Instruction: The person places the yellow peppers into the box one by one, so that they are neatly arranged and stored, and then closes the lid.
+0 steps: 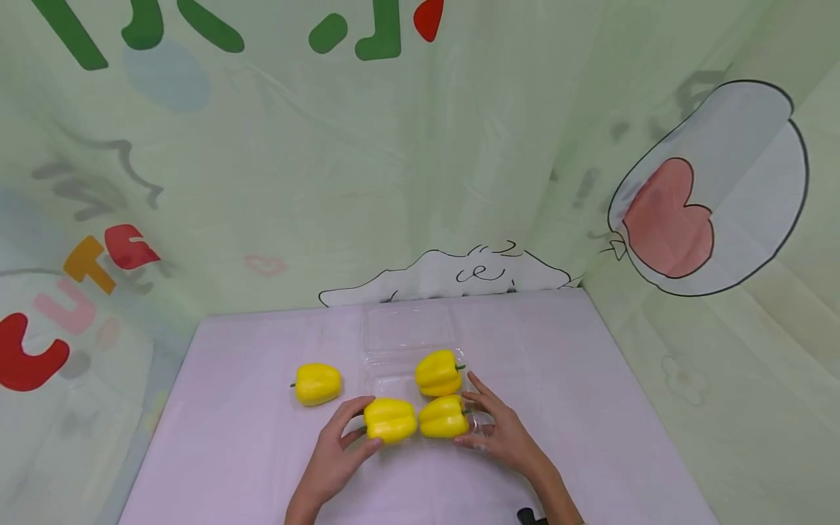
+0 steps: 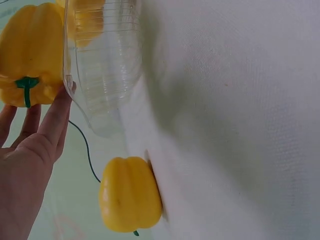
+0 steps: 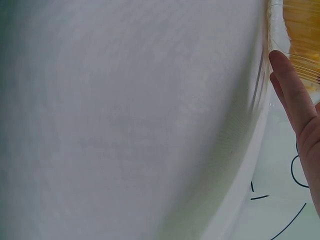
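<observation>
A clear plastic clamshell tray (image 1: 377, 379) lies open mid-table, its lid (image 1: 408, 329) folded back. Two yellow bell peppers sit in it: one at the far right (image 1: 438, 372), one at the near right (image 1: 444, 417). My left hand (image 1: 364, 424) grips a third pepper (image 1: 390, 420) at the tray's near left corner, thumb below and fingers over it. In the left wrist view this pepper (image 2: 30, 50) sits just above the tray rim (image 2: 102, 65), by my fingers (image 2: 55, 120). My right hand (image 1: 474, 412) lies with straight fingers (image 3: 295, 100) against the tray's right wall (image 3: 272, 30).
A fourth yellow pepper (image 1: 318, 383) lies loose on the lilac tablecloth (image 1: 249, 437) left of the tray, also in the left wrist view (image 2: 129, 194). Pale green printed curtains (image 1: 420, 182) close off the back and both sides of the table.
</observation>
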The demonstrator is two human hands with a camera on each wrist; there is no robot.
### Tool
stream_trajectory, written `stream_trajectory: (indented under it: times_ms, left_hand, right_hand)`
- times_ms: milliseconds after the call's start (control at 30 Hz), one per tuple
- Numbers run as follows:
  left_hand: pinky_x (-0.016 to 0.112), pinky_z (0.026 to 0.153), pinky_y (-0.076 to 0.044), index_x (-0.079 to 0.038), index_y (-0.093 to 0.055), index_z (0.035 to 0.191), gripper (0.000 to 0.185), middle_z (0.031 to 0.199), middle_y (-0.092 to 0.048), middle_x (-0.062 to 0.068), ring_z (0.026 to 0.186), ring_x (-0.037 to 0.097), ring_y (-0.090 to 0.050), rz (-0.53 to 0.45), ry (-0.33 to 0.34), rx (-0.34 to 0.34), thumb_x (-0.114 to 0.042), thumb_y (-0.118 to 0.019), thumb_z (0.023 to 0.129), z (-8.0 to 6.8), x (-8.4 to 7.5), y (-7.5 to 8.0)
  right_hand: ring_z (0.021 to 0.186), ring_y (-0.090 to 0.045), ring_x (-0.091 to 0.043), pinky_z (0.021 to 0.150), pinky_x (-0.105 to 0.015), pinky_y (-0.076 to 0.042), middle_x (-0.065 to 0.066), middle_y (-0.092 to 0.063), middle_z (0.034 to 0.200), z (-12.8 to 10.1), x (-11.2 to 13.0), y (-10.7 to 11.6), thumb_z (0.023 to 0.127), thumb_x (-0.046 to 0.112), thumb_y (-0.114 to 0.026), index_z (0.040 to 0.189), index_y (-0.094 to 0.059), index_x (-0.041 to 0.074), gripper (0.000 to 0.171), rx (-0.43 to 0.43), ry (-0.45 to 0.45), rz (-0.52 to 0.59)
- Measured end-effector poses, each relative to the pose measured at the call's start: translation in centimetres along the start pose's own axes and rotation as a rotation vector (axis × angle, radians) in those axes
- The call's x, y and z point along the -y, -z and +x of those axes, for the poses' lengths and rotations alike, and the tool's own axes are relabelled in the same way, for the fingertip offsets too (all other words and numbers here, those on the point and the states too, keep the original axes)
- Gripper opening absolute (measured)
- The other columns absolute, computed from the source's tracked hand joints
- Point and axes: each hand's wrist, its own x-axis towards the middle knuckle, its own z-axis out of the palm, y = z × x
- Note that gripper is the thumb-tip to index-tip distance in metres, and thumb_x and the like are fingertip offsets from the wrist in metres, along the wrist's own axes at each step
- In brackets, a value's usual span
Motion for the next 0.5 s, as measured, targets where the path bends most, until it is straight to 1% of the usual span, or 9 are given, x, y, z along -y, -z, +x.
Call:
stream_trajectory:
  times_ms: [67, 133, 233, 300, 400, 500]
  left_hand:
    - [0.034, 0.111, -0.060, -0.030, -0.058, 0.146, 0.066, 0.153, -0.056, 0.000, 0.140, 0.025, -0.055, 0.018, -0.003, 0.002, -0.022, -0.087, 0.087, -0.06, -0.12, -0.14]
    - [0.035, 0.111, -0.060, -0.030, -0.058, 0.146, 0.067, 0.153, -0.057, 0.000, 0.140, 0.024, -0.055, 0.041, -0.022, 0.004, -0.022, -0.088, 0.086, -0.05, -0.07, -0.24]
    - [0.034, 0.111, -0.060, -0.032, -0.058, 0.146, 0.069, 0.153, -0.057, -0.001, 0.141, 0.020, -0.055, 0.065, -0.037, 0.013, -0.021, -0.088, 0.086, 0.12, 0.14, -0.33]
    - [0.036, 0.113, -0.058, -0.032, -0.057, 0.147, 0.070, 0.153, -0.057, 0.001, 0.141, 0.018, -0.055, 0.085, -0.055, 0.016, -0.020, -0.088, 0.085, 0.21, 0.22, -0.38]
    - [0.039, 0.116, -0.055, -0.030, -0.057, 0.148, 0.070, 0.154, -0.057, 0.006, 0.141, 0.020, -0.056, 0.105, -0.082, 0.023, -0.019, -0.088, 0.086, 0.33, 0.28, -0.47]
    - [0.040, 0.118, -0.053, -0.028, -0.057, 0.149, 0.069, 0.155, -0.057, 0.006, 0.143, 0.022, -0.055, 0.123, -0.093, 0.029, -0.020, -0.087, 0.087, 0.40, 0.31, -0.56]
  right_hand:
    - [0.142, -0.058, -0.037, 0.098, -0.034, -0.066, 0.002, -0.023, 0.179, -0.04, 0.00, 0.02, 0.073, 0.030, -0.098, 0.150, -0.058, 0.019, 0.088, 0.002, 0.002, -0.005]
    - [0.142, -0.058, -0.037, 0.098, -0.034, -0.066, 0.002, -0.023, 0.179, -0.05, -0.04, 0.03, 0.073, 0.030, -0.098, 0.151, -0.058, 0.019, 0.088, 0.005, 0.003, -0.008]
    - [0.142, -0.058, -0.037, 0.098, -0.035, -0.065, 0.002, -0.023, 0.179, -0.03, -0.09, 0.02, 0.074, 0.031, -0.097, 0.151, -0.057, 0.019, 0.088, 0.008, 0.006, -0.016]
    - [0.142, -0.058, -0.037, 0.099, -0.035, -0.065, 0.003, -0.022, 0.179, 0.01, -0.09, -0.04, 0.074, 0.032, -0.097, 0.151, -0.057, 0.019, 0.088, 0.010, 0.007, -0.017]
    - [0.142, -0.058, -0.036, 0.099, -0.034, -0.065, 0.003, -0.022, 0.179, 0.05, -0.06, -0.12, 0.074, 0.032, -0.097, 0.152, -0.057, 0.020, 0.088, 0.012, 0.004, -0.017]
    - [0.142, -0.058, -0.036, 0.099, -0.034, -0.065, 0.003, -0.022, 0.179, 0.01, -0.04, -0.14, 0.074, 0.032, -0.097, 0.152, -0.057, 0.020, 0.089, 0.006, -0.002, -0.015]
